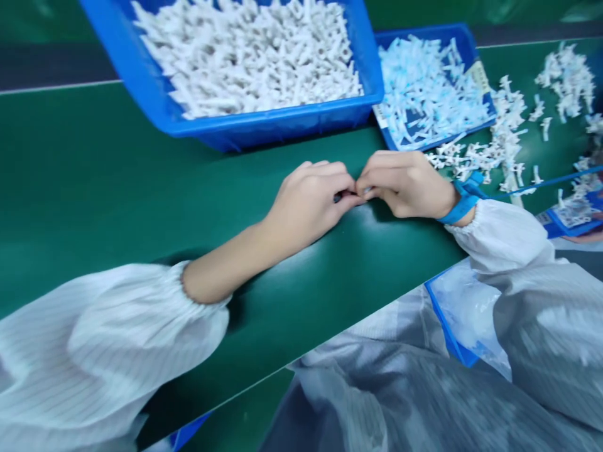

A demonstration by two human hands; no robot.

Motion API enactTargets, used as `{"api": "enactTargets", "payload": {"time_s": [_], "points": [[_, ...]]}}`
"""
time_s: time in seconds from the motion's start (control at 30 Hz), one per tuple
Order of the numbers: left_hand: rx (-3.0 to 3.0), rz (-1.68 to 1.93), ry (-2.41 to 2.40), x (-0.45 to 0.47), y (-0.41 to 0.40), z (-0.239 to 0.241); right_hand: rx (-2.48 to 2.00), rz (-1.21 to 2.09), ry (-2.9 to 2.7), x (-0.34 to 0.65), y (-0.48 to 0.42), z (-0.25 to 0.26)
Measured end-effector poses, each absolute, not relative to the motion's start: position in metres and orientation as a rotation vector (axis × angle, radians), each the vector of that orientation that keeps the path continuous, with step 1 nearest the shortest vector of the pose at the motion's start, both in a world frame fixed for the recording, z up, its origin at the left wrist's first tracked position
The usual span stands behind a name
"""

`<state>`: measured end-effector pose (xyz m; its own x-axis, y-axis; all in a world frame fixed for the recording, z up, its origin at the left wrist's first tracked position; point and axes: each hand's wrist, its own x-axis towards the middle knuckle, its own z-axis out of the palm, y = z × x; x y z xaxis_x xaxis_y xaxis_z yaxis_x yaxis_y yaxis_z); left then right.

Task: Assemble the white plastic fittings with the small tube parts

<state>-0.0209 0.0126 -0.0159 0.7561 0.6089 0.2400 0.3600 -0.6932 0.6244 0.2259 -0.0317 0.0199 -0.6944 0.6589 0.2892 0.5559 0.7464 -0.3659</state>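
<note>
Over the green work surface [141,182], my left hand [313,198] and my right hand [405,184] meet fingertip to fingertip. Both are closed in a pinch. A tiny pale bit shows at the right fingertips, but the fingers hide what it is. A small dark spot is visible inside the curl of the left fingers. Around my right wrist runs a blue wrist strap [456,210] with a cord leading off to the right. Just beyond the hands stands a large blue bin [282,119] heaped with small white plastic parts [264,56].
A shallower blue tray [443,31] of pale-blue and clear pieces [424,81] adjoins the bin. Loose white-and-blue parts [499,138] lie scattered to its right. Another person's hand [586,237] is at the right edge, by a small blue tray [565,227]. A plastic bag [466,301] sits below the table edge.
</note>
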Motion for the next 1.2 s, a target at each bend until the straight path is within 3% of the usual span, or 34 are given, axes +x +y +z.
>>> {"api": "enactTargets", "payload": {"time_s": [0.27,0.87,1.2], "points": [[2.405,0.616,0.655,-0.030,0.021,-0.015,-1.084,0.122,-2.779,0.211,-0.033,0.016],[2.420,0.547,0.694,-0.032,0.021,-0.014,-1.023,0.590,-2.637,0.224,-0.020,0.018],[2.453,0.478,0.718,-0.027,0.017,-0.008,-0.994,0.437,-2.689,0.225,-0.029,0.018]]}}
